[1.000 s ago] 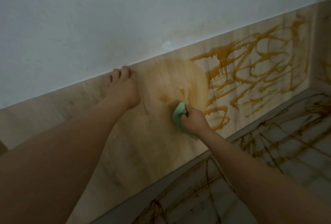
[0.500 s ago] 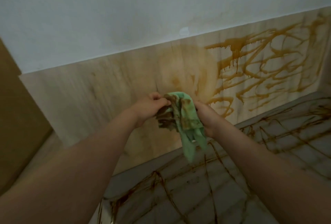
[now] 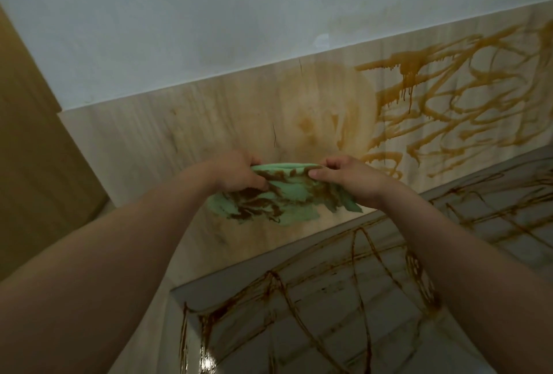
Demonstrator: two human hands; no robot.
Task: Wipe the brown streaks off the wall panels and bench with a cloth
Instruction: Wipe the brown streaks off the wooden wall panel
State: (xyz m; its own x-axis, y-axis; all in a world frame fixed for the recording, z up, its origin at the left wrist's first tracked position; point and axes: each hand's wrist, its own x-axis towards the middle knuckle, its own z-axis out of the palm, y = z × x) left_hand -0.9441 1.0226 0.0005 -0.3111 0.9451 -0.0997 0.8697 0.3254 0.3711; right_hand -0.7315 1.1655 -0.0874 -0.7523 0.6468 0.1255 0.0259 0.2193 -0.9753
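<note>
A green cloth (image 3: 284,194), heavily smeared with brown, is stretched between both hands in front of the wall. My left hand (image 3: 239,173) pinches its left end and my right hand (image 3: 350,176) pinches its right end. Behind them the pale wooden wall panel (image 3: 179,140) shows a faint smeared orange patch (image 3: 323,110) in the middle. Thick brown streaks (image 3: 449,98) with drips cover the panel to the right. The grey tiled bench (image 3: 389,299) below is crossed by dark brown streaks.
A white painted wall (image 3: 209,20) rises above the panel. A brown surface (image 3: 33,149) stands at the far left. The bench's left corner (image 3: 179,293) lies just under my left forearm.
My right hand lifted the cloth off the panel and my left hand left the wall to take hold of it. Both hands have now pulled the cloth out wide between them.
</note>
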